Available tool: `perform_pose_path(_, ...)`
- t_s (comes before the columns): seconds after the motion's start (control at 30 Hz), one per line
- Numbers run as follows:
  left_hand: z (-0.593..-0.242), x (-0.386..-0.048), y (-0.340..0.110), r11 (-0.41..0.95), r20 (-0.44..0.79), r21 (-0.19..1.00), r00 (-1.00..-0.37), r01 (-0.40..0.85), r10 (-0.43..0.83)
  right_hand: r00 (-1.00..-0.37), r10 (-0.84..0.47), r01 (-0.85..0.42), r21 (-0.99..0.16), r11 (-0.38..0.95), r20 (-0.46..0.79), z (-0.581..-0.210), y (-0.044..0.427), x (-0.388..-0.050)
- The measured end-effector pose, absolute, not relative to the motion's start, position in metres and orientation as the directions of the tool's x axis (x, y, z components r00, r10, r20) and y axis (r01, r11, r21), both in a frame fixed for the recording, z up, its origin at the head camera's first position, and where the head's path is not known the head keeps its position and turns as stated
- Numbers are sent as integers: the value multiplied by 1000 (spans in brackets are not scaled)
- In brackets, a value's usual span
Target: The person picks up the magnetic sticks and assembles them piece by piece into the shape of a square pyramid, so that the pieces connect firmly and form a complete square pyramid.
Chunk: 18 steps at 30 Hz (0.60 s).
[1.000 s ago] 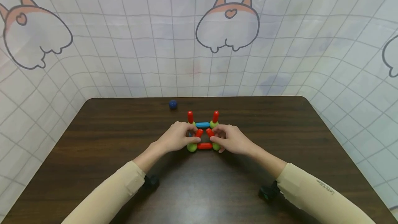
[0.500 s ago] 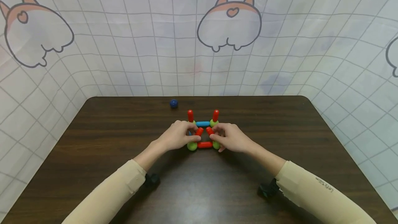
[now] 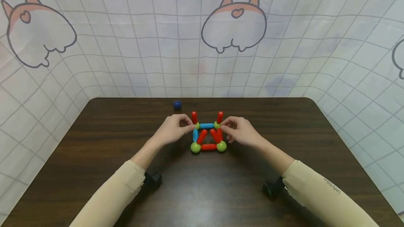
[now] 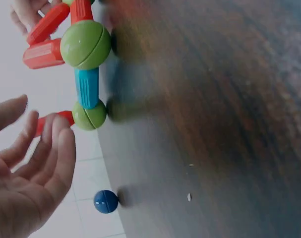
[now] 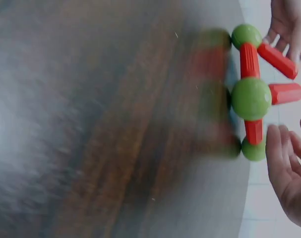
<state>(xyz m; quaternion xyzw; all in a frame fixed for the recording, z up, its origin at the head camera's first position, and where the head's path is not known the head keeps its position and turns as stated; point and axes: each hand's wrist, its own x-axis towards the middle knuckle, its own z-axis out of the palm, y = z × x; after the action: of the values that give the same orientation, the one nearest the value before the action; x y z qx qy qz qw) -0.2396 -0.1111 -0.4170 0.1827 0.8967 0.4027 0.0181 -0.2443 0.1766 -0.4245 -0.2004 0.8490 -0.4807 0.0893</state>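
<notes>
A frame of magnetic rods and green balls stands on the dark table. Red rods and blue rods (image 3: 206, 125) join its corner balls (image 3: 195, 147). Two front red rods (image 3: 202, 136) lean inward; the back ones (image 3: 194, 117) point up. My left hand (image 3: 172, 129) is at the back left corner, its fingers beside the upright red rod (image 4: 66, 116) and its thumb apart from them. At the back right corner, my right hand (image 3: 241, 130) has relaxed fingers near the green ball (image 5: 253, 149); whether they touch the rod there is hard to tell.
A loose blue ball (image 3: 177, 104) sits near the table's back edge, left of the frame. The brown wooden table (image 3: 202, 192) is bounded by a white checked curtain (image 3: 157, 45) with cartoon drawings at the back and sides.
Both hands have let go of the leaning front red rods and moved back to the rear corners, spreading slightly outward. The front rods keep leaning inward.
</notes>
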Motion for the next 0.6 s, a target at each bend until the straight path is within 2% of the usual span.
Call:
perform_pose_path(0.2, -416, -249, -111, 612, 89, 759, -966, 224, 243, -935, -339, -270, -832, 485, 105, -426, 178, -257)
perform_pose_path(0.33, -419, -256, -109, 590, 76, 777, -963, 220, 258, -937, -331, -275, -814, 511, 109, -428, 175, -263)
perform_pose_path(0.6, -426, -269, -106, 581, 71, 778, -953, 237, 295, -914, -360, -374, -739, 561, 190, -435, 166, -273)
